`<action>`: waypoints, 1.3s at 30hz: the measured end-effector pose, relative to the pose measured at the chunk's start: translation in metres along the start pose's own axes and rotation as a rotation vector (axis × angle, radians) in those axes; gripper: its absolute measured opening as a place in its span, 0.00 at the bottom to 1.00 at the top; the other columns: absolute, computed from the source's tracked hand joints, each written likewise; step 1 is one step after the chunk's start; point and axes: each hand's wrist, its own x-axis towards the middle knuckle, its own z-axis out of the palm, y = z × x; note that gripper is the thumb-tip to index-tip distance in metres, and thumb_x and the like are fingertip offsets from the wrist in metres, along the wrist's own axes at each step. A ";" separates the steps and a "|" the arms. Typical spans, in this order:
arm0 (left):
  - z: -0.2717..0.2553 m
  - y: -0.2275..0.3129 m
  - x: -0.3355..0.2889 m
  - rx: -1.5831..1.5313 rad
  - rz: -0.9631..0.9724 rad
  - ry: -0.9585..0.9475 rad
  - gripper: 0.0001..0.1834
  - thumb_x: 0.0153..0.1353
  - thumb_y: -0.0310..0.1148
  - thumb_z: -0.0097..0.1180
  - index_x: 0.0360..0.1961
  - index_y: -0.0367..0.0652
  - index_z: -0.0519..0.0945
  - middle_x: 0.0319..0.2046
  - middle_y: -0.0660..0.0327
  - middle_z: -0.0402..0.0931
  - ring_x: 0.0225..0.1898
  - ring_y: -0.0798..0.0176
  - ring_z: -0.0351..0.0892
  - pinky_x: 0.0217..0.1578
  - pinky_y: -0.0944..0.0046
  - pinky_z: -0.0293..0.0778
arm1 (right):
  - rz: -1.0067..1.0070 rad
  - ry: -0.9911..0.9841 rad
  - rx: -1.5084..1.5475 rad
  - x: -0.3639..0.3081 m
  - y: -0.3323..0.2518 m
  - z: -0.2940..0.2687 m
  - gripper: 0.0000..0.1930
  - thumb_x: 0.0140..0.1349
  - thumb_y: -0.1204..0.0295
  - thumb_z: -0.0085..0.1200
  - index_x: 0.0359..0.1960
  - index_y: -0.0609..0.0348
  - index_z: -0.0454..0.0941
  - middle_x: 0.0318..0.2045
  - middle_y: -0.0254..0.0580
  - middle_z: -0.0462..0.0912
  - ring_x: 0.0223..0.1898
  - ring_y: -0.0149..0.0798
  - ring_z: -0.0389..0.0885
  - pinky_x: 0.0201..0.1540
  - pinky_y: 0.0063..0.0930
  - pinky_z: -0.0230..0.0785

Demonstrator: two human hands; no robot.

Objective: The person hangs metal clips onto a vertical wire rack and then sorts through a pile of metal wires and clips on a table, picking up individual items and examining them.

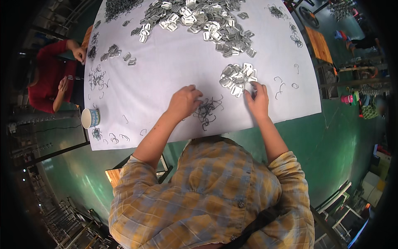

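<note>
At the near right of the white-covered table, my right hand is at the edge of a small pile of flat metal buckles. Its thumb and forefinger close around a buckle there. My left hand hovers just left of a tangle of dark bent wire hooks. The fingers are curled together; what they hold, if anything, is too small to make out.
A large heap of buckles covers the far middle, with a dark mass of hooks to its left. Loose hooks line the left edge near a paper cup. Across the left edge, a person in red sleeves handles a small piece.
</note>
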 end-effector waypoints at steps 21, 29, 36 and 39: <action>0.003 -0.005 -0.008 0.039 -0.056 -0.201 0.05 0.44 0.27 0.58 0.26 0.43 0.77 0.27 0.59 0.72 0.33 0.52 0.75 0.34 0.58 0.71 | -0.011 -0.105 0.000 -0.002 0.002 -0.009 0.23 0.46 0.70 0.61 0.45 0.60 0.71 0.32 0.41 0.69 0.26 0.36 0.69 0.30 0.29 0.67; 0.025 0.010 -0.014 0.042 -0.001 0.004 0.03 0.46 0.27 0.57 0.25 0.40 0.77 0.28 0.58 0.72 0.32 0.52 0.74 0.35 0.58 0.71 | 0.005 -0.121 0.003 0.000 -0.001 -0.011 0.22 0.46 0.70 0.60 0.44 0.60 0.71 0.34 0.43 0.70 0.26 0.37 0.72 0.31 0.30 0.68; 0.033 0.039 -0.002 0.471 0.024 -0.170 0.03 0.45 0.25 0.50 0.21 0.40 0.77 0.27 0.55 0.74 0.29 0.55 0.77 0.28 0.62 0.76 | 0.076 -0.040 0.053 -0.004 0.005 -0.001 0.17 0.44 0.72 0.61 0.37 0.62 0.73 0.32 0.44 0.72 0.25 0.40 0.74 0.31 0.32 0.69; 0.036 0.037 0.005 0.507 0.017 -0.161 0.04 0.44 0.25 0.51 0.22 0.40 0.77 0.25 0.56 0.75 0.27 0.55 0.78 0.29 0.62 0.76 | 0.056 -0.078 0.042 -0.011 -0.012 0.001 0.17 0.43 0.72 0.63 0.35 0.62 0.74 0.31 0.45 0.72 0.26 0.42 0.74 0.32 0.34 0.69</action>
